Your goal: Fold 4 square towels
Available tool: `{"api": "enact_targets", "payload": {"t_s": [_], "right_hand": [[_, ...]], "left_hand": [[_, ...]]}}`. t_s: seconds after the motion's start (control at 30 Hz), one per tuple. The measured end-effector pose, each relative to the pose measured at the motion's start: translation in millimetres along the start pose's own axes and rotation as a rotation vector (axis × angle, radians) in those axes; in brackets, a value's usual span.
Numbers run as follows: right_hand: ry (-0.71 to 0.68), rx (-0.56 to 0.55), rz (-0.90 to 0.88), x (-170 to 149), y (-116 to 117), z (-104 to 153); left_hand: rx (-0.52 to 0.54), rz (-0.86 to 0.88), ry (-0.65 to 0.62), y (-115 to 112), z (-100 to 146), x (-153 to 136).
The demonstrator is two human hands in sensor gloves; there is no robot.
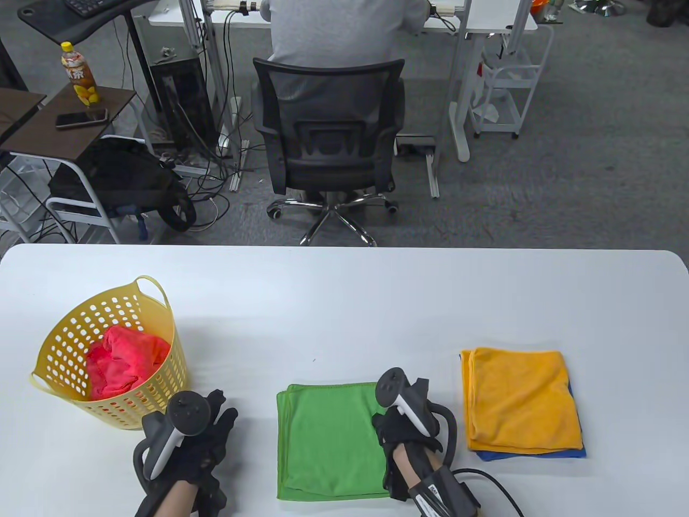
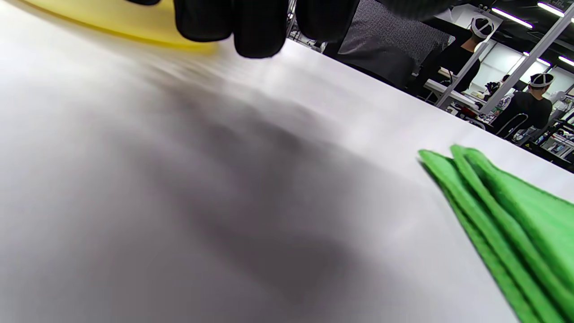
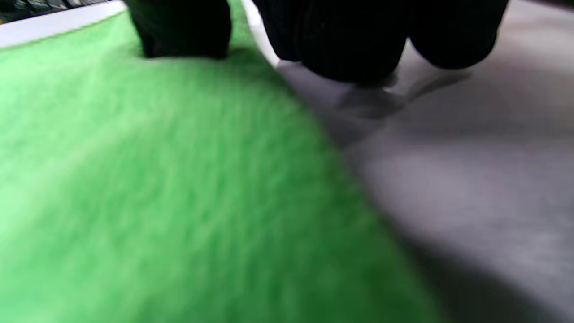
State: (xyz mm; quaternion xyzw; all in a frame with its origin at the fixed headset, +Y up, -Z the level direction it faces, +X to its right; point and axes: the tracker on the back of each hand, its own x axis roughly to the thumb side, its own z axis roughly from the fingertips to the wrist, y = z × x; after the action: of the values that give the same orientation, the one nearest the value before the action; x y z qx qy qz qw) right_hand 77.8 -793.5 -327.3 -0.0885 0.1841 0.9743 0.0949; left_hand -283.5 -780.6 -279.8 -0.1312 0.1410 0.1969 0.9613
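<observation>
A folded green towel [image 1: 328,441] lies at the front middle of the white table [image 1: 344,301]. My right hand [image 1: 388,431] is at its right edge. In the right wrist view the thumb [image 3: 179,27] rests on the green towel [image 3: 157,188] and the other fingers [image 3: 350,40] touch the table just beside the edge. My left hand [image 1: 212,425] is empty, low over the table between the towel and a yellow basket [image 1: 59,344]. A red towel [image 1: 126,361] lies crumpled in the basket. A folded orange towel [image 1: 519,398] lies on a folded blue towel [image 1: 538,455] at the right.
The basket's rim [image 2: 112,22] shows just behind my left fingertips [image 2: 255,36] in the left wrist view, and the green towel's layered corner [image 2: 506,206] is at the right. An office chair [image 1: 328,140] with a seated person stands beyond the table's far edge.
</observation>
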Motion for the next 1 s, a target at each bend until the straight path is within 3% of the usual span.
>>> {"api": "enact_targets", "payload": {"t_s": [0.2,0.33,0.57,0.67,0.8,1.0], "right_hand": [[-0.068,0.007,-0.231,-6,-3,3],[-0.225,-0.109,-0.341,-14,-28,21],[-0.246,-0.439,-0.104,-22,-75,32],[-0.231,-0.457,-0.023,-25,-98,26],[-0.214,-0.448,-0.096,-37,-131,20],[-0.162,-0.523,-0.207,-98,-190,31]], "left_hand": [[0.01,0.013,-0.004,1,2,0],[0.023,0.017,-0.005,3,3,0],[0.02,0.015,-0.004,4,3,1],[0.025,0.02,-0.003,5,3,0],[0.037,0.023,0.0,6,4,-1],[0.04,0.012,0.005,5,4,-2]]}}
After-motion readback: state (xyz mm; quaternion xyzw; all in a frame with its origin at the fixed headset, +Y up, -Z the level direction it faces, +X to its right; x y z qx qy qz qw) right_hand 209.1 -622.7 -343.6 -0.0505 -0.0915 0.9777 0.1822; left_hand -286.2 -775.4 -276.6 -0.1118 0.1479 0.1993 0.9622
